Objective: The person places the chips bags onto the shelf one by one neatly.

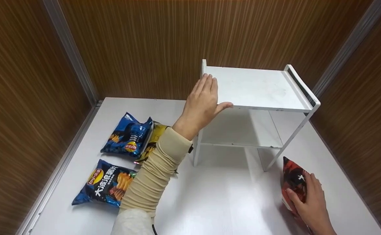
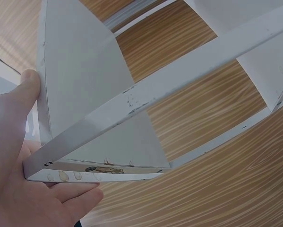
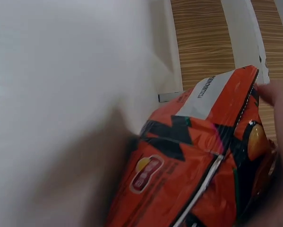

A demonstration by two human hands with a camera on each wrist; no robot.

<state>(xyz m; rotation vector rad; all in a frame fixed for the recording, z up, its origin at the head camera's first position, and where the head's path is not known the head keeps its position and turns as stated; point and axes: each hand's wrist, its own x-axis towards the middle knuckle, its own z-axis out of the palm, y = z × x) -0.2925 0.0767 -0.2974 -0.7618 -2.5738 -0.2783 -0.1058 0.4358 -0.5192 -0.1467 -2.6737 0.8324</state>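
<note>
My left hand (image 1: 201, 101) lies against the left front corner of a white two-tier shelf (image 1: 252, 88), fingers straight along its side and thumb out over the front edge. In the left wrist view, the corner of the shelf frame (image 2: 98, 118) sits between thumb and fingers of the left hand (image 2: 18, 184). At the lower right, my right hand (image 1: 313, 202) grips a red chip bag (image 1: 295, 179), tilted on edge beside the shelf's right leg. The right wrist view shows the bag's back (image 3: 179, 156) with its seam, part of the right hand (image 3: 280, 123) behind it.
To the left on the white table (image 1: 203, 202) lie a blue chip bag (image 1: 125, 133), a yellow chip bag (image 1: 156, 137) partly behind the left sleeve, and a dark blue chip bag (image 1: 107, 182). Wood-grain walls (image 1: 138, 49) enclose the table at the back and both sides.
</note>
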